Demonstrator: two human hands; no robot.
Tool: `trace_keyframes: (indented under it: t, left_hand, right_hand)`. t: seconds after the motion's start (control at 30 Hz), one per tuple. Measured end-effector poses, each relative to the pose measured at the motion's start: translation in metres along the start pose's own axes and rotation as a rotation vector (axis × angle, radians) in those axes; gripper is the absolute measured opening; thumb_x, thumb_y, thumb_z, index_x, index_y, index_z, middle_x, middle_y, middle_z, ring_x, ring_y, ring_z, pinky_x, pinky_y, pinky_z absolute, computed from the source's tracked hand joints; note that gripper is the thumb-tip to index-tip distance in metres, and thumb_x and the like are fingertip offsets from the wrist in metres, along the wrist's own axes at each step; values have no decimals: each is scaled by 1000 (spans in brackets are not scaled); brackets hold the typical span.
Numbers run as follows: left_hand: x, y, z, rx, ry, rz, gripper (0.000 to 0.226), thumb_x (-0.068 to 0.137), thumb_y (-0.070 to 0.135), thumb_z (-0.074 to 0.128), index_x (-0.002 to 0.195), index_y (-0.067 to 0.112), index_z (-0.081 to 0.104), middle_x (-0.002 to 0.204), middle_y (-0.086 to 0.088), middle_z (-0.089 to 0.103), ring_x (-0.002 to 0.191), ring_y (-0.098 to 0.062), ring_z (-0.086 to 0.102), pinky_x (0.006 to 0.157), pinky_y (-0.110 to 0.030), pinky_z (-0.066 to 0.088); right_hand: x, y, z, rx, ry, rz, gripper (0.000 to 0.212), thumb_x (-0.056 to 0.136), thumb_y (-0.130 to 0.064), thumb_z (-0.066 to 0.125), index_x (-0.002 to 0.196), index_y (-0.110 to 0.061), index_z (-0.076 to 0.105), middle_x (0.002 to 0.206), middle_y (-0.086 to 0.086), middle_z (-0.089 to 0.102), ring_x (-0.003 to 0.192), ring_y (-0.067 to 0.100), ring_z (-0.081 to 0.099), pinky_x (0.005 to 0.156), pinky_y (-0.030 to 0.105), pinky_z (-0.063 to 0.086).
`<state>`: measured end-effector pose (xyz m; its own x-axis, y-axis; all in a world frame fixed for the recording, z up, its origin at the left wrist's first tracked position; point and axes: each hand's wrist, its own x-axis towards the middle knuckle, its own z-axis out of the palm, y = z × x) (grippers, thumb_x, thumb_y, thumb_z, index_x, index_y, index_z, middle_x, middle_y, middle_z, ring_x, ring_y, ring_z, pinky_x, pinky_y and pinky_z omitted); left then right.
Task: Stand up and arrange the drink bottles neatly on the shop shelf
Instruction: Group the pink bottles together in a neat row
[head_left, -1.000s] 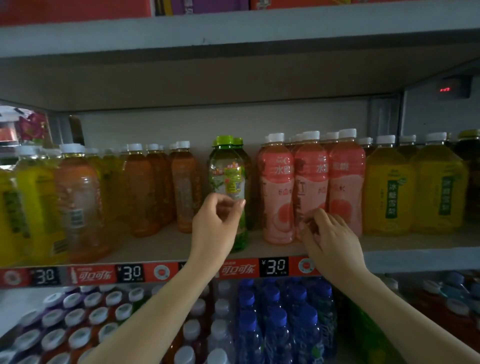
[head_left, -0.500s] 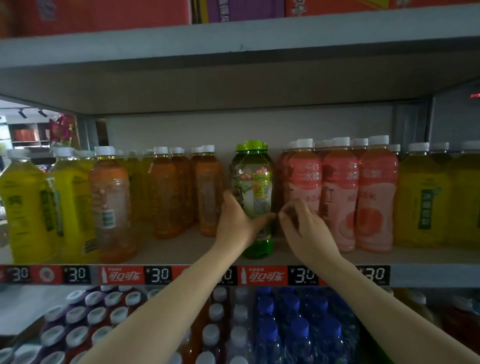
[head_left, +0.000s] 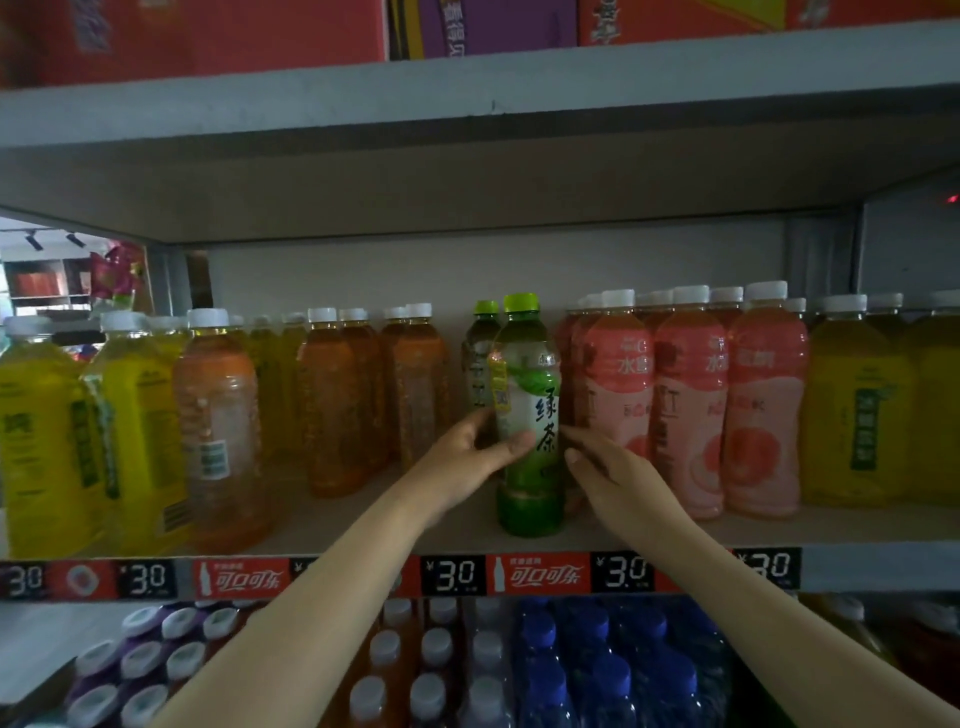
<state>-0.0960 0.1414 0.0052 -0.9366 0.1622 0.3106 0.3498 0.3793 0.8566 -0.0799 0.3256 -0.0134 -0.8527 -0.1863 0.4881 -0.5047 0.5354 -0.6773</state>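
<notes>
A green tea bottle (head_left: 530, 364) with a green cap stands upright near the front of the middle shelf (head_left: 363, 535), its label facing me. My left hand (head_left: 467, 462) grips its middle from the left, thumb across the front. From the right, my right hand (head_left: 618, 483) touches the bottle's side with fingers stretched out. A second green-capped bottle (head_left: 480, 353) stands just behind it. Pink drink bottles (head_left: 691, 395) stand in rows to the right, orange tea bottles (head_left: 337, 405) to the left.
Yellow bottles fill the far left (head_left: 135, 415) and the far right (head_left: 852, 415) of the shelf. A red price strip (head_left: 540, 574) runs along its front edge. Below are blue-capped water bottles (head_left: 613, 670) and white-capped ones. The upper shelf (head_left: 467, 88) overhangs with boxes on it.
The green tea bottle has been turned so its label faces front. My right hand left the pink bottles and came over to the green bottle's right side.
</notes>
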Motion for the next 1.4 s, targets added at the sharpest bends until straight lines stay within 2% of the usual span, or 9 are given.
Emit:
trace_keyframes:
  t: [0.07, 0.3, 0.43, 0.57, 0.8, 0.93, 1.17, 1.3, 1.4]
  left_hand:
    - [1, 2, 5, 16, 40, 48, 55, 63, 59, 70, 111, 50, 43, 101, 30, 49, 90, 11, 48, 65, -2, 38]
    - [15, 1, -4, 104, 67, 63, 77, 73, 45, 71, 139, 26, 36, 143, 3, 43, 130, -18, 41, 105, -35, 36]
    - [19, 3, -3, 67, -17, 60, 68, 81, 38, 66, 141, 25, 36, 143, 3, 45, 131, -18, 40, 98, -28, 38]
    - [21, 8, 6, -10, -88, 71, 56, 85, 32, 64, 136, 25, 43, 137, 1, 52, 126, -19, 48, 104, -44, 41]
    - [27, -1, 8, -51, -31, 145, 52, 84, 31, 66, 133, 24, 49, 132, 6, 55, 122, -12, 50, 79, -10, 42]
    - [30, -4, 9, -112, 23, 168, 51, 81, 26, 70, 130, 19, 55, 128, 1, 60, 120, -15, 54, 96, -28, 47]
    - [35, -10, 11, -135, 24, 180, 54, 80, 24, 72, 130, 19, 53, 129, 2, 58, 119, -12, 53, 96, -22, 44]
    - [33, -9, 7, -195, -9, 193, 39, 81, 26, 71, 118, 28, 59, 107, 18, 60, 89, 12, 53, 68, 1, 43]
    - [32, -7, 1, -224, -16, 149, 39, 79, 45, 65, 115, 32, 60, 112, 13, 63, 103, -3, 58, 90, -20, 50]
  right_hand:
    - [1, 0, -3, 66, -15, 30, 37, 98, -27, 40, 134, -26, 45, 88, -8, 67, 71, 4, 65, 63, 17, 50]
    - [-2, 1, -4, 78, 33, 23, 38, 94, -28, 49, 131, -27, 48, 85, -9, 68, 65, -2, 65, 54, 9, 47]
    - [-1, -1, -1, -92, 120, -57, 44, 90, -29, 56, 133, -23, 47, 88, -9, 64, 76, 1, 62, 61, 12, 49]
    - [3, -4, -1, -214, 227, -94, 24, 88, -26, 59, 112, -21, 59, 78, -12, 61, 71, 2, 60, 61, 15, 48]
    - [7, -3, 3, -322, 254, -80, 14, 92, -21, 53, 105, -25, 57, 91, -8, 65, 73, -1, 59, 63, 12, 48]
    - [11, -10, 9, -356, 198, -42, 39, 95, -20, 46, 134, -17, 44, 125, 1, 58, 109, 17, 58, 87, 16, 39]
    - [5, -12, 9, -445, 107, -18, 46, 97, -16, 39, 143, -12, 31, 149, 5, 33, 138, 20, 30, 110, 26, 22]
    - [4, -13, 10, -438, 111, -23, 47, 98, -15, 38, 144, -13, 30, 150, 4, 32, 139, 19, 29, 110, 25, 20]
    - [1, -12, 10, -396, 176, -27, 38, 97, -15, 39, 134, -18, 47, 132, 7, 55, 117, 17, 54, 94, 17, 38]
